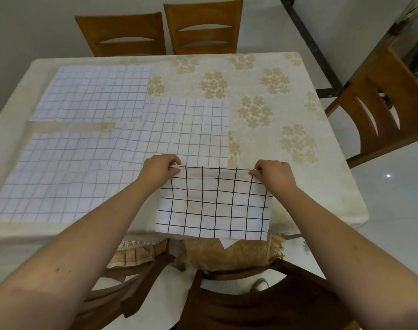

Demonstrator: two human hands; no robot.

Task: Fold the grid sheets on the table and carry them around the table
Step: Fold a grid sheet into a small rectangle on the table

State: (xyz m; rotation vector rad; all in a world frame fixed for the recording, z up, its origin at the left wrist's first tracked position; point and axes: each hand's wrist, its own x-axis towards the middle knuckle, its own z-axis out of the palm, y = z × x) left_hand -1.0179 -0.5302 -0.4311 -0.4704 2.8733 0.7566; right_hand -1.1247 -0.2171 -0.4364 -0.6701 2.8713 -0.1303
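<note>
**Desk:** What have you got in hand right now?

**Me:** I've got the dark-lined grid sheet (215, 203) held up at the near edge of the bench (298, 110). My left hand (159, 171) pinches its top left corner and my right hand (274, 175) pinches the top right corner, so each grip is closed tight on the sheet's upper edge. That edge looks doubled over, two layers pinched together, though at this angle I can't say so for certain. The bottom of the sheet hangs past the bench edge, over the chair cushion (227, 256) below.

**Desk:** And the other sheets?

**Me:** Flat on the bench, to the left and ahead of my hands. One pale grid sheet (96, 94) lies at the far left. A second (186, 125) sits in the middle, its near edge just beyond my knuckles. A third (65, 148) lies left of that, and a fourth (51, 196) lies along the near left edge. They overlap one another at the borders.

**Desk:** Anything else around?

**Me:** A cream tablecloth with tan flower prints (255, 110) covers the bench. Two wooden chairs (203, 27) stand at the far side, another (381, 110) at the right, and a dark one (251, 301) sits right below me.
</note>
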